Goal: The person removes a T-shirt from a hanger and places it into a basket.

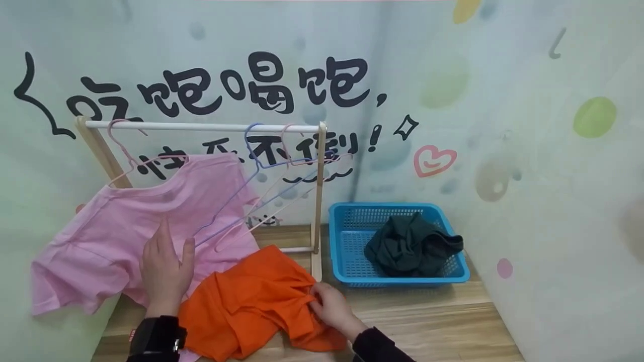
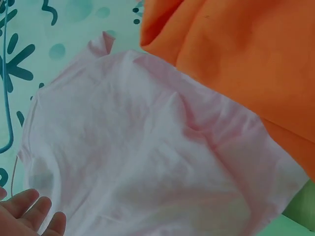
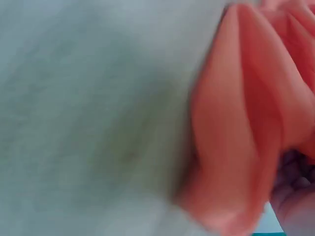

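Note:
An orange garment point(image 1: 256, 306) is bunched in my right hand point(image 1: 334, 309), whose fingers grip its right edge. Its folds point(image 3: 231, 128) hang beside the same hand in the right wrist view. My left hand point(image 1: 167, 266) has its fingers extended, overlapping a pink T-shirt point(image 1: 126, 221) in the head view. That shirt hangs on a pink hanger point(image 1: 121, 146) at the rack's left end. Between left thumb and rack, a blue hanger point(image 1: 221, 206) slants down from the rod, its lower end near the thumb. The left wrist view shows the left fingertips point(image 2: 37, 211) holding nothing.
A small rack with a white rod point(image 1: 201, 126) and wooden posts point(image 1: 320, 186) stands against the printed wall. Another pink hanger point(image 1: 284, 141) hangs next to the blue one. Right of the rack, a blue basket point(image 1: 347, 251) holds a dark green garment point(image 1: 402, 246).

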Motion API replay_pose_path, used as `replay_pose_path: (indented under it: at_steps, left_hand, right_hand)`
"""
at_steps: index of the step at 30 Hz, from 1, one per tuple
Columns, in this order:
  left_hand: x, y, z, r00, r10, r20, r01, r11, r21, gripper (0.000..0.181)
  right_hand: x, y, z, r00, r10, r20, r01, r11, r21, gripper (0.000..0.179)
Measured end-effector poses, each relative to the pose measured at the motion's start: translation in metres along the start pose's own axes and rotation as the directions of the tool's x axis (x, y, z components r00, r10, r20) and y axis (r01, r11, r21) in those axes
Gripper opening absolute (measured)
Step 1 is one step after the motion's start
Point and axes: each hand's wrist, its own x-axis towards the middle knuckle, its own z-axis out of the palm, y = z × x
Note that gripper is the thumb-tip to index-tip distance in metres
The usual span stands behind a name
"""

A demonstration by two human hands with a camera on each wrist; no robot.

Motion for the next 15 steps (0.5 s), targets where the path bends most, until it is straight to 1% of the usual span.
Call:
replay_pose_path:
  at_steps: [2, 4, 5, 8, 10, 12, 15]
  left_hand:
    - [-0.004, -0.002, -0.002, 1.000, -0.008, 0.000, 0.008, 1.000, 0.004, 0.069]
    - [-0.007, -0.004, -0.004, 1.000, -0.015, 0.001, 0.015, 1.000, 0.002, 0.069]
    - [-0.008, -0.005, -0.004, 1.000, -0.018, 0.003, 0.018, 1.000, 0.001, 0.069]
    - [-0.013, -0.009, -0.003, 1.000, -0.026, 0.013, 0.026, 1.000, 0.004, 0.069]
    - [-0.016, -0.011, -0.002, 1.000, -0.027, 0.013, 0.027, 1.000, 0.007, 0.070]
    - [-0.018, -0.013, -0.002, 1.000, -0.028, 0.012, 0.028, 1.000, 0.006, 0.071]
    - [-0.020, -0.014, -0.003, 1.000, -0.026, -0.001, 0.026, 1.000, 0.006, 0.072]
  right_hand:
    - [0.007, -0.008, -0.010, 0.995, 0.016, -0.102, -0.002, 0.991, 0.131, 0.012]
    - [0.014, -0.018, -0.022, 0.983, 0.047, -0.175, 0.000, 0.965, 0.262, 0.013]
    - [0.018, -0.023, -0.029, 0.979, 0.072, -0.193, -0.005, 0.945, 0.328, 0.013]
    - [0.029, -0.037, -0.054, 0.970, 0.132, -0.204, -0.011, 0.863, 0.506, 0.014]
    - [0.035, -0.045, -0.072, 0.968, 0.150, -0.200, -0.005, 0.811, 0.585, 0.015]
    - [0.041, -0.052, -0.092, 0.966, 0.151, -0.212, 0.016, 0.779, 0.627, 0.016]
    - [0.050, -0.063, -0.123, 0.956, 0.160, -0.247, 0.053, 0.733, 0.678, 0.016]
